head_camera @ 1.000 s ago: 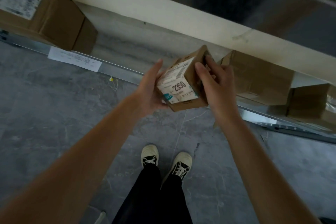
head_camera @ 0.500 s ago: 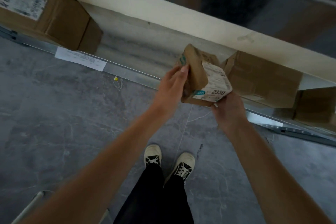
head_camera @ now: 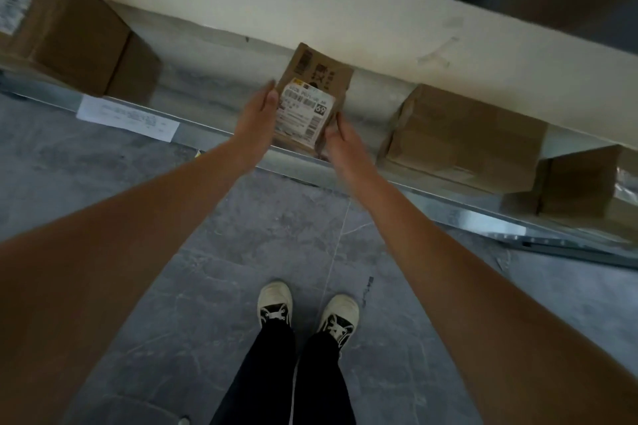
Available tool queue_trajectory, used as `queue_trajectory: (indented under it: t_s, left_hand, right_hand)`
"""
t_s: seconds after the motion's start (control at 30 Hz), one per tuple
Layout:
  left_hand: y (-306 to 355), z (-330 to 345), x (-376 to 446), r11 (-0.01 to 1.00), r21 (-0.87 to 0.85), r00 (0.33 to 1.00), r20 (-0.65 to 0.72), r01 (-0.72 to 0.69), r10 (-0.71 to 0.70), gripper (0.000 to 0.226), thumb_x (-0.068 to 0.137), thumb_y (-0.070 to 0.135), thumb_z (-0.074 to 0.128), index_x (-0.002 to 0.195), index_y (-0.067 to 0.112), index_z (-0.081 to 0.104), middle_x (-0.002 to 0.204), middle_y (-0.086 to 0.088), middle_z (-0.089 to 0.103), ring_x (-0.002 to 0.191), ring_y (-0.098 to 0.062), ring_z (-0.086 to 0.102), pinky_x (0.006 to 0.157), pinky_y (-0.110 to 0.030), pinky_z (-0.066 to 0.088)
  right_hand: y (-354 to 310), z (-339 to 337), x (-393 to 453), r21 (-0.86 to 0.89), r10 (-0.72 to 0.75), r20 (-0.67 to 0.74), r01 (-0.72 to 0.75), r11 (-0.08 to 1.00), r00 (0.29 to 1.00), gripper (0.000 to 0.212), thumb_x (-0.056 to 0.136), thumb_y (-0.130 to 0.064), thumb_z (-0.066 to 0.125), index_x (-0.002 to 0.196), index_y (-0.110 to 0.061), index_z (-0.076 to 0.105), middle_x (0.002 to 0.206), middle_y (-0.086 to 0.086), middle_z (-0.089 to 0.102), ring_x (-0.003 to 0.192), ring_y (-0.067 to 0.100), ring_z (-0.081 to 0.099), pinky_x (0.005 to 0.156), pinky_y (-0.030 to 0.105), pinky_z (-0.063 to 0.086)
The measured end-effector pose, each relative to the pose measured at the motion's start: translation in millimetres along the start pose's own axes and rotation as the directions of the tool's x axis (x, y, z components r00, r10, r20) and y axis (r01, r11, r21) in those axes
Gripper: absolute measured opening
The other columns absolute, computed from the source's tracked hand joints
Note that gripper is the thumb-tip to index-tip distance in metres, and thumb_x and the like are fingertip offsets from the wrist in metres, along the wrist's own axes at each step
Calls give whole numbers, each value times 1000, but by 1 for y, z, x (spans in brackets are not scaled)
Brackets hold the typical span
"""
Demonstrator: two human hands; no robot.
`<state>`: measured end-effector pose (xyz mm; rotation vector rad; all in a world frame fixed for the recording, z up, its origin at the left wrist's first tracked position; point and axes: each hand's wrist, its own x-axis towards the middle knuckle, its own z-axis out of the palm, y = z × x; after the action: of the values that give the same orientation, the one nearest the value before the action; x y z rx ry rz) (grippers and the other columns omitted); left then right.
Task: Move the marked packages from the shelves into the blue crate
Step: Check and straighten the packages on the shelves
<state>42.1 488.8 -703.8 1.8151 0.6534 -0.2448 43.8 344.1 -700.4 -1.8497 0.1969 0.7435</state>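
A small brown cardboard package (head_camera: 316, 76) with a white shipping label facing me is held between both hands at the front edge of the low shelf (head_camera: 214, 79). My left hand (head_camera: 257, 121) lies flat against its left side, fingers straight. My right hand (head_camera: 340, 140) grips its lower right corner, fingers curled round it. The blue crate is out of view.
A large brown box (head_camera: 79, 41) sits on the shelf at the left, two more boxes (head_camera: 466, 138) (head_camera: 580, 179) at the right. A paper tag (head_camera: 127, 117) hangs on the shelf's metal front rail. A pale upper shelf board (head_camera: 345, 0) overhangs. My feet stand on grey floor tiles.
The package has been turned over, so a different label faces me, and it has moved forward to the shelf edge. Both arms have stretched out further.
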Motion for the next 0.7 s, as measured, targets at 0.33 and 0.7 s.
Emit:
queue_trajectory:
  t_s: [0.33,0.7]
  left_hand:
    - [47,118,-68,990,-37,971,195,-137,142,44,101,26,39,143,14,35,145,-13,37,133,-28,39,111,-46,35]
    - [63,135,-115,888,-436,987,23,150,-156,24,97,26,41,96,25,65,94,10,67,91,-6,62,77,-21,42]
  right_hand:
    - [77,-170,-72,-84,-23,-809,-77,994,587,53,95,-26,52,143,-7,38,144,12,41,129,24,44,106,39,41]
    - [85,-222,-106,485,216,-573,114,867,791,36,93,-50,52,102,-19,68,104,-4,70,96,12,65,84,25,49]
